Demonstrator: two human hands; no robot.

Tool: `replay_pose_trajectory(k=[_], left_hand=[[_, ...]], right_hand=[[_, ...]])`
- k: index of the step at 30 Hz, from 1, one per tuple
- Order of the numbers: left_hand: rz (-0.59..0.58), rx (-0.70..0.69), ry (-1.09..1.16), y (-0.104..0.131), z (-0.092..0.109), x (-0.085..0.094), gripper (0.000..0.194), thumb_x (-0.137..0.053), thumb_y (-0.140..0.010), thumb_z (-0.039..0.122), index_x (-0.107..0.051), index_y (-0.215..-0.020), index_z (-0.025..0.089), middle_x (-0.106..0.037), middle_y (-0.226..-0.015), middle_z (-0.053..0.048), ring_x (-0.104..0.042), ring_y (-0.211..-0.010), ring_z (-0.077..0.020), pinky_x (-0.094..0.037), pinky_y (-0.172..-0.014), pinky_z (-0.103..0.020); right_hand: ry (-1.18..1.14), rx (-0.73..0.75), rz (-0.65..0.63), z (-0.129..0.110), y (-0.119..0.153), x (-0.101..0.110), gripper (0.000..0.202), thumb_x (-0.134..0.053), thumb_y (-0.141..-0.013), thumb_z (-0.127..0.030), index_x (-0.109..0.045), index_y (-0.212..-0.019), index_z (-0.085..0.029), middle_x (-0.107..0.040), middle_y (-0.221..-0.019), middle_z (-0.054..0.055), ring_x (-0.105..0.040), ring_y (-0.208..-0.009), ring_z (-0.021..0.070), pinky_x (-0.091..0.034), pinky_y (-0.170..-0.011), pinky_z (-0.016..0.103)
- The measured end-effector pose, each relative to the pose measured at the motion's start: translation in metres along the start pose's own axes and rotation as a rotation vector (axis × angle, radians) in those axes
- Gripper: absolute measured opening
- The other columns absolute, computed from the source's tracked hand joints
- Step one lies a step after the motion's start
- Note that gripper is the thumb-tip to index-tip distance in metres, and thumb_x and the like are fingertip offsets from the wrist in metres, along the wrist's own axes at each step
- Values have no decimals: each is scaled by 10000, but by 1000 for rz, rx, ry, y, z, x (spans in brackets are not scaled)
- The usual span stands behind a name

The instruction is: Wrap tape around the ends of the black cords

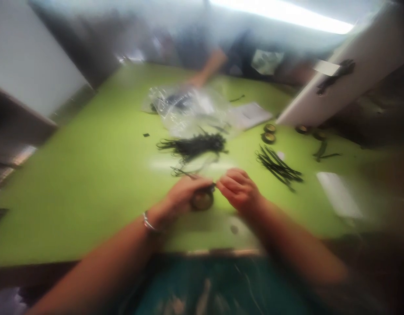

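My left hand (184, 192), with a silver bracelet (148, 222) at its wrist, is closed on a black looped cord (180, 172) whose loop sticks out past the fingers. A roll of dark tape (202, 201) sits under the same hand; whether the fingers grip it is unclear. Close to the left fingertips, my right hand (239, 190) is pinched shut at the dark end there; what lies between its fingers is too small to make out. Just beyond both hands lies a tangled bundle of black cords (198, 145).
On the green table (100, 183), several straight black cords (279, 168) lie to the right, near tape rolls (268, 138) and a white strip (339, 194). Clear plastic bags (192, 109) lie farther back, where another person's arm (210, 68) reaches in. A pale post (333, 83) rises at right.
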State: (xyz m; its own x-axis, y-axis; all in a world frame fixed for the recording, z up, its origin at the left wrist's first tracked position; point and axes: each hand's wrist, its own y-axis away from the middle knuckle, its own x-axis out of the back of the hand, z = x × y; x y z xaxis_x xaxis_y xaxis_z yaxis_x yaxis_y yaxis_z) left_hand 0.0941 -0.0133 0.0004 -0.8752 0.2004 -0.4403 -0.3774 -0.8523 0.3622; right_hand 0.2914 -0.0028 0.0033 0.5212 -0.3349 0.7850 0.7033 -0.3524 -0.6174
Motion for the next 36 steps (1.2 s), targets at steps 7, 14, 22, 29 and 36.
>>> replay_pose_trajectory(k=[7,14,22,29,36], left_hand=[[171,-226,-370,7,6,-5,183,-716,-711,312,-675,-656,142,-576,-568,0,-477,-514,-111,-355,-495,-233],[124,-577,-735,4,7,-8,156,-660,-779,272,-698,-674,163,-656,-699,-64,-555,-679,-168,-436,-678,-284],[-21,-167,-404,6,4,0,251,-728,-737,326,-716,-891,129,-578,-600,-14,-480,-531,-110,-362,-504,-233],[-122,-91,-229,3,10,13,162,-711,-705,245,-759,-801,125,-566,-549,-29,-437,-485,-102,-327,-459,-234],[7,-9,-173,3,5,4,354,-736,-710,443,-696,-711,91,-476,-492,5,-399,-437,-73,-267,-426,-207]], right_hand=[[-268,-286,-4,1,-3,0,167,-578,-883,-268,-643,-1027,-211,-652,-953,79,-575,-938,212,-490,-844,387],[-567,-569,-255,-4,-11,4,263,-474,-931,-230,-586,-698,-184,-583,-644,-14,-516,-611,115,-419,-597,234],[-309,-359,-33,-6,-6,1,164,-499,-904,-181,-580,-761,-183,-549,-694,25,-471,-699,162,-415,-675,302],[-47,-150,-13,-4,-1,6,116,-532,-887,-140,-606,-817,-195,-524,-689,35,-441,-763,194,-429,-755,339],[51,-91,18,-5,1,1,110,-523,-891,-109,-625,-892,-148,-529,-690,40,-439,-773,190,-408,-768,335]])
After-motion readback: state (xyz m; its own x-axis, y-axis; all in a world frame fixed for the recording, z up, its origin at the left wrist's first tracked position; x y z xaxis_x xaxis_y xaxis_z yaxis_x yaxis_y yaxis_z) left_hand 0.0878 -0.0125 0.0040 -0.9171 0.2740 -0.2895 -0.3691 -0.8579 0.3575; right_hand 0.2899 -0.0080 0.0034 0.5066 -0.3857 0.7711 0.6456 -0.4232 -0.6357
